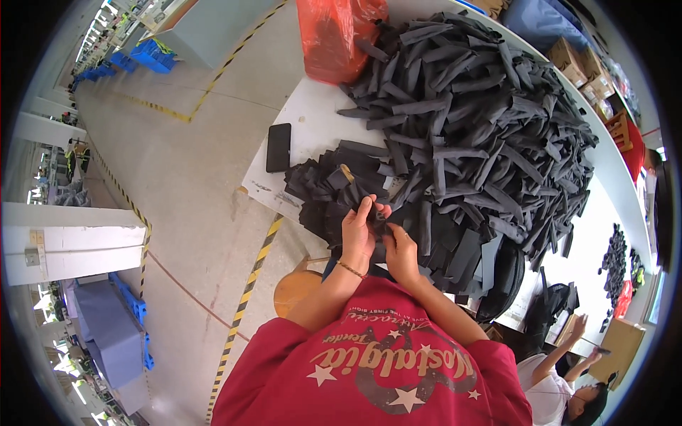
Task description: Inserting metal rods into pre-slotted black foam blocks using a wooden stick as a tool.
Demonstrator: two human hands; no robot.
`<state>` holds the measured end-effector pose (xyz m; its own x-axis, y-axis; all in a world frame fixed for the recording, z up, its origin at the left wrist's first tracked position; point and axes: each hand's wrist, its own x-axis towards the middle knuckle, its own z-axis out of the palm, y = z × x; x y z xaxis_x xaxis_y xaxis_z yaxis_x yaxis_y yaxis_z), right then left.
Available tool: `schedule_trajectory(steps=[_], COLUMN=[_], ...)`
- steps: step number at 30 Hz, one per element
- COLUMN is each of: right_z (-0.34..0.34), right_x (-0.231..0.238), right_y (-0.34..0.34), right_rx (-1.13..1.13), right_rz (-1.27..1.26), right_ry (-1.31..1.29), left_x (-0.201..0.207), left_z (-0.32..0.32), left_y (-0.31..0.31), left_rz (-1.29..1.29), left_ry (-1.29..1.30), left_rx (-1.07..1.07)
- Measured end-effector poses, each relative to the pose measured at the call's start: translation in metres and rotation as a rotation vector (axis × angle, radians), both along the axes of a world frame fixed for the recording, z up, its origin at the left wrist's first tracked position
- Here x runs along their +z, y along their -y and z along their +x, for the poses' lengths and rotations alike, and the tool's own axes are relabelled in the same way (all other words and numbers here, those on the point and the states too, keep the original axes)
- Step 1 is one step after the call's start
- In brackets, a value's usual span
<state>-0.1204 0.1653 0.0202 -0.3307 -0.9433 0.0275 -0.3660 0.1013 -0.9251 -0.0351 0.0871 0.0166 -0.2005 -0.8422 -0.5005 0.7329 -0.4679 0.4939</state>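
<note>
At the table edge, my left hand is closed on a small gathered black fabric piece, thumb on top. Close beside it, my right hand pinches the lower side of the same piece with curled fingers. Part of the fabric is hidden by the fingers. Just beyond my hands lies a heap of short black fabric pieces, with a small yellowish item on it. A large pile of dark grey fabric strips, folded or tube-like, covers the table ahead and to the right.
A black phone lies on the white table; a red plastic bag stands at its far end. A round wooden stool is at my left. Black bags lie right, near a co-worker in white. Yellow-black tape marks the floor.
</note>
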Motion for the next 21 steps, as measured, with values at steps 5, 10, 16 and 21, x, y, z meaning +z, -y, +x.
schedule_trajectory(steps=[5,10,16,21], right_z=[-0.006,-0.027,-0.055,-0.058], right_x=[-0.010,0.007,0.041,0.054], right_y=[-0.028,-0.062,-0.100,-0.085], right_rx=[0.043,0.167,0.221,0.135], right_rz=[0.028,0.136,0.176,0.174], right_ry=[-0.089,-0.055,-0.359,-0.207], left_x=[0.018,0.021,0.009,0.026], left_z=[-0.004,0.009,-0.017,-0.024], left_y=[0.017,0.051,0.029,0.035], left_rz=[0.058,0.020,0.194,0.115], left_ry=[0.060,0.267,0.169,0.083], left_rx=[0.096,0.157,0.065,0.069])
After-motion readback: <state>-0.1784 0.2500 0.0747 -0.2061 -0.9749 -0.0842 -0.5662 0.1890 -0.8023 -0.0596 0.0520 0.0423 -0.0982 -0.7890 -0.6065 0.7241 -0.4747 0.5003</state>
